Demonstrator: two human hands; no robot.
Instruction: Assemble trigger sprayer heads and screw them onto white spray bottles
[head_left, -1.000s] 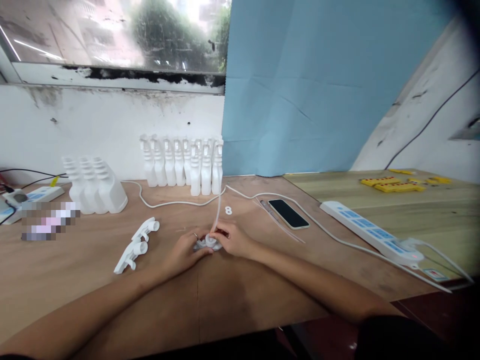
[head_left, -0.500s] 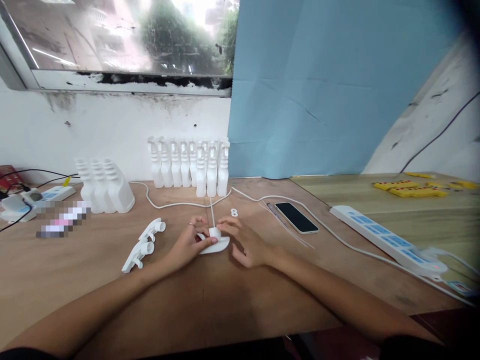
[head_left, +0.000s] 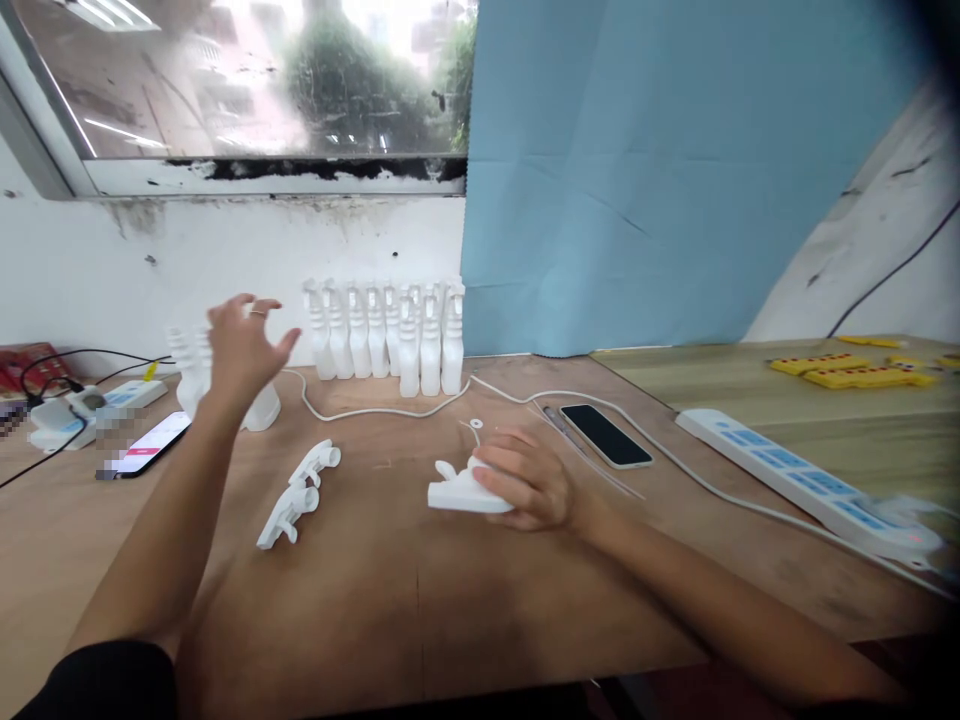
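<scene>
My right hand (head_left: 529, 480) is closed around a white spray head (head_left: 469, 493), which it holds on its side just over the wooden table. A thin tube (head_left: 474, 430) shows behind the fingers. My left hand (head_left: 247, 340), with a ring on one finger, is raised with fingers apart. It is in front of white bottles without spray heads (head_left: 193, 370) and partly hides them; I cannot tell whether it touches them. Two more white spray heads (head_left: 289, 510) lie between my arms. A small white ring-like piece (head_left: 476, 424) lies beyond my right hand.
Several bottles with spray heads (head_left: 375, 335) stand by the wall. A white cable (head_left: 375, 412) crosses the table. A dark phone (head_left: 606, 435) and a power strip (head_left: 795, 485) lie right; a lit phone (head_left: 154, 445) and another strip (head_left: 135, 398) left. Yellow pieces (head_left: 855, 370) lie far right.
My left hand has let go of the spray head and moved up and left to the bottles. My right hand has closed on the spray head, now turned and shifted right.
</scene>
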